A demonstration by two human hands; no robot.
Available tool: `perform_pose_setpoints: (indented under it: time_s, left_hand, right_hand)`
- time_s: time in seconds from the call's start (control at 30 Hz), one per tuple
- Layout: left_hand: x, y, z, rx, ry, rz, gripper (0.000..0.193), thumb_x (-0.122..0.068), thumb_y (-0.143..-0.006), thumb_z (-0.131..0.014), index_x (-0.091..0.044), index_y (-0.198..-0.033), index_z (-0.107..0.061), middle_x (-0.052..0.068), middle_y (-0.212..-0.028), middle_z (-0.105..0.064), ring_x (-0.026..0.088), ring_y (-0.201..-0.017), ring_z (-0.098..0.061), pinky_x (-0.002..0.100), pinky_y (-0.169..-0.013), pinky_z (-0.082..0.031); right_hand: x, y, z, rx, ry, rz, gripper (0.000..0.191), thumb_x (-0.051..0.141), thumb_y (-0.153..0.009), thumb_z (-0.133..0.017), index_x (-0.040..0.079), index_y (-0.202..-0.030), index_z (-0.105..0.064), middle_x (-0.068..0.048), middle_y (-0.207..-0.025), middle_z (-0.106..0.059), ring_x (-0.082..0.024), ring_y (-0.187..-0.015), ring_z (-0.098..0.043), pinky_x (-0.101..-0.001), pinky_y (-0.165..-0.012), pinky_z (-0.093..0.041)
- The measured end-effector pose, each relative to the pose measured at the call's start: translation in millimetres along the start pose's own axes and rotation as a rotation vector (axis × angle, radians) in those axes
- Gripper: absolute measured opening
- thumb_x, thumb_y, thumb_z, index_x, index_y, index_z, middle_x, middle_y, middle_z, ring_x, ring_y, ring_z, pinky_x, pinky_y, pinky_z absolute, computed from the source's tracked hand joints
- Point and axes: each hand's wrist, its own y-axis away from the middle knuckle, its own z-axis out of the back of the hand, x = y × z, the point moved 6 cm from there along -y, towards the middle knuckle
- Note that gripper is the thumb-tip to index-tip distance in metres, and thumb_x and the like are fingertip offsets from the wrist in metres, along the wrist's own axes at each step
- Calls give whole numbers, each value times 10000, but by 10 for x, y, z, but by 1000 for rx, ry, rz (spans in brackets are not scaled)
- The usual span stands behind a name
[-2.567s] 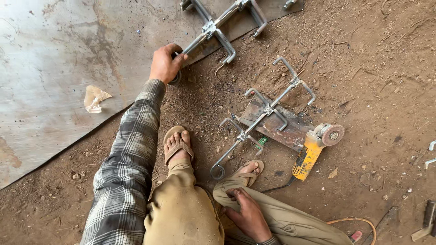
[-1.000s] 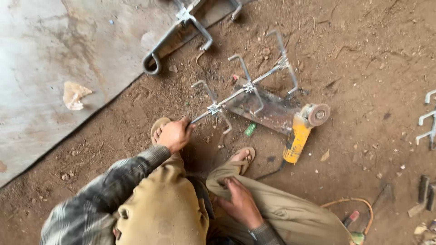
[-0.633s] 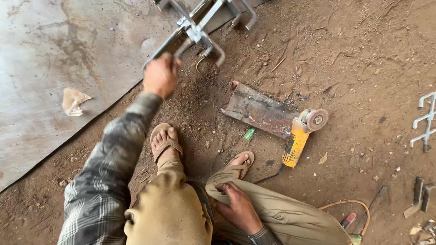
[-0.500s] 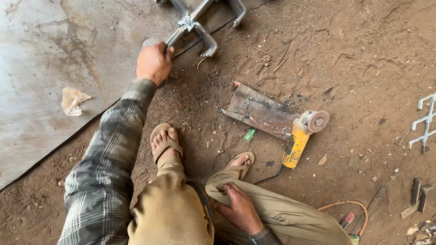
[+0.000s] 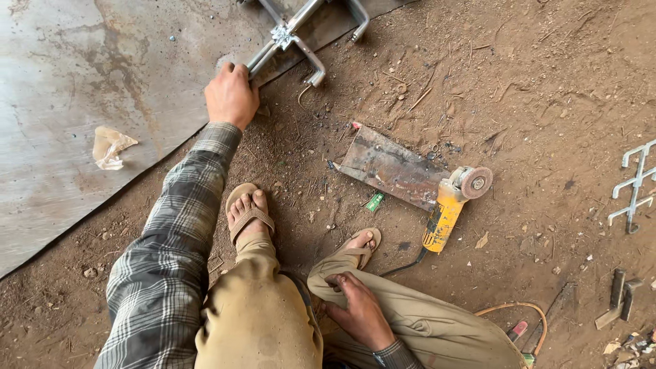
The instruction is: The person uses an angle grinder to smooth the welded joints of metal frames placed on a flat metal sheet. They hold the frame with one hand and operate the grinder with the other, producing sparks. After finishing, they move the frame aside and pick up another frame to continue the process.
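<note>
Left hand (image 5: pixel 231 96): arm stretched forward in a plaid sleeve, fingers closed around the near end of a welded steel bracket (image 5: pixel 287 37); the fingertips themselves are hidden under the hand. Bracket: bars with hooked ends, running up and away from the fingers, its far part cut off by the top edge; it lies partly on the grey metal sheet (image 5: pixel 82 82) and partly over bare dirt. Right hand (image 5: pixel 359 314): resting on the tan trouser leg near the sandalled foot, fingers loosely curled, holding nothing. Angle grinder (image 5: pixel 447 208): yellow body, disc uppermost, well to the right of the left fingers, its head resting on a rusty steel plate (image 5: pixel 389 167). Crumpled scrap (image 5: pixel 109 145): on the sheet, left of the gripping fingers. Second bracket (image 5: pixel 635 181): at the right edge, partly cut off.
</note>
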Motion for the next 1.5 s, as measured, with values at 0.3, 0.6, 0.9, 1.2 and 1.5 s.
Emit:
perform_pose_setpoints:
  time_s: [0.3, 0.6, 0.9, 1.2, 1.5]
  left_hand:
    - [-94, -66, 166, 51, -40, 6, 93, -105, -1038, -671, -21, -1073, -656, 168, -1093, -575, 284, -922, -611, 446, -739, -556]
    - [743, 274, 339, -293, 468, 244, 214, -136, -983, -753, -28, -1129, -638, 131, -1132, -656, 282, -1031, -699, 388, -941, -572]
    - [724, 546, 63, 78, 534, 213, 583, -28, -798, -686, 67, -1338, -488, 240, -1232, -571, 358, -1110, -612, 443, -994, -479]
    - [492, 85, -91, 204, -1, 128, 217, -30, -930, -610, 20, -1139, -645, 257, -1119, -641, 401, -898, -712, 474, -785, -589]
    - [212, 98, 154, 259, 24, 63, 148, -77, -824, -673, -34, -944, -747, 236, -988, -718, 424, -884, -709, 499, -782, -576]
  right_hand:
    - [-21, -23, -11, 29, 13, -34, 502, 204, -804, -771, 66, -1267, -635, -116, -1195, -670, -264, -1146, -651, -379, -1000, -487]
    - [-34, -23, -86, -52, 5, 52, 474, 158, -770, -807, 29, -1197, -648, -133, -1136, -697, -270, -1069, -688, -358, -916, -540]
    - [-69, -5, -179, 25, 5, 48, 489, 190, -813, -794, 36, -1245, -625, -105, -1181, -704, -240, -1102, -684, -356, -949, -535]
    - [15, -31, -132, 24, 14, 27, 472, 164, -795, -793, 30, -1216, -627, -112, -1125, -698, -251, -1059, -686, -368, -912, -537]
    - [-64, -214, -42, 32, -160, -165, 451, 301, -863, -780, 97, -1251, -673, -90, -1238, -758, -190, -1093, -734, -336, -950, -594]
